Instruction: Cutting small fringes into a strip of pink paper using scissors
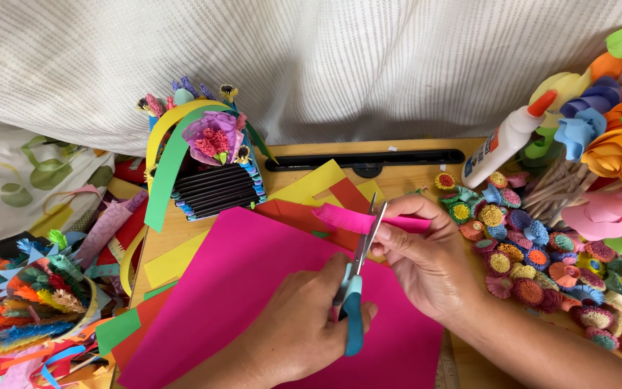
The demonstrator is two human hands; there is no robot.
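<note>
My left hand grips a pair of scissors by the teal handles, blades pointing up and away. The blades meet a narrow pink paper strip with a fringed edge. My right hand pinches that strip at its right end and holds it level above the table. Under both hands lies a large pink paper sheet, on top of red and yellow sheets.
A wooden board with a black clip carries the papers. A small paper basket with a green handle stands at the back left. A white glue bottle, quilled paper flowers and paper roses fill the right. Fringed paper scraps pile at left.
</note>
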